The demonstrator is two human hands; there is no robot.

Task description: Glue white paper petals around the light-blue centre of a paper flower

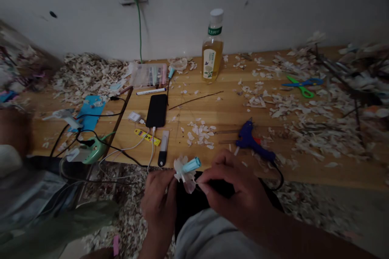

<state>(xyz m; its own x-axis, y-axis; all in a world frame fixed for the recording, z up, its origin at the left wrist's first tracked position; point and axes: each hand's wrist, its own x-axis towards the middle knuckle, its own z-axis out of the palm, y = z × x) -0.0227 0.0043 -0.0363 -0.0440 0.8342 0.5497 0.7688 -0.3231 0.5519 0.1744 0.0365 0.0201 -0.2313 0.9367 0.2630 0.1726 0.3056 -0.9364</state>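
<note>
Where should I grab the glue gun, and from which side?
By the handle, probably, coming from the near right: the glue gun appears to lie on its side, handle slanting toward the table's near edge, nozzle pointing away. Mind the cord at the handle's end.

Left fingers (166, 175) hold pale petals (190, 185) around blue tube (192, 164); right fingers (216, 172) pinch at petal edge.

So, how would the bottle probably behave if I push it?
The bottle may feel fairly heavy, since yellow liquid fills most of it. Standing tall and narrow, it could tip if pushed high up. The white cap is on, so spilling seems unlikely.
</note>
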